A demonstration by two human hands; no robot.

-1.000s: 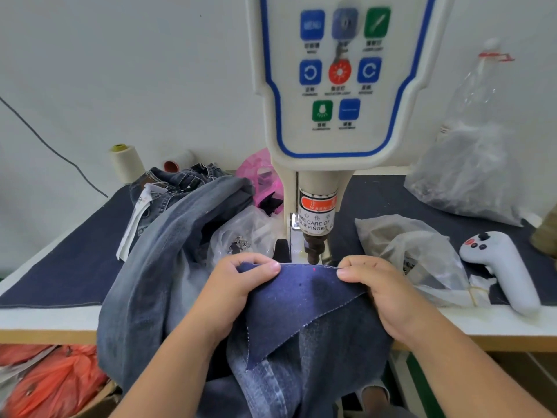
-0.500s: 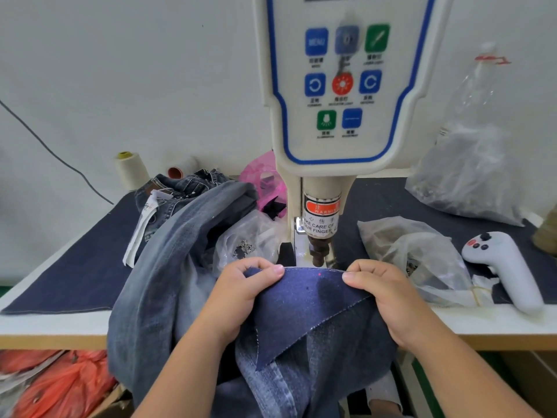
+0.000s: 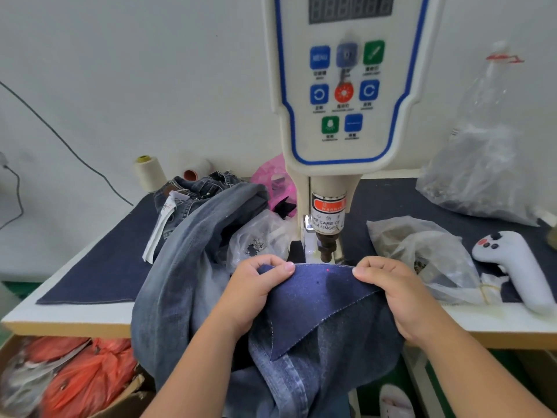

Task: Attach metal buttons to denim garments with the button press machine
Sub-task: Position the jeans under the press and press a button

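Both hands, left (image 3: 256, 285) and right (image 3: 391, 285), keep pinching denim (image 3: 319, 294) taut; laser dot now nearer edge, lining up under press (image 3: 327, 248).

Both forearms bare, no sleeves; left hand (image 3: 253, 289), right hand (image 3: 401, 294) ungloved.
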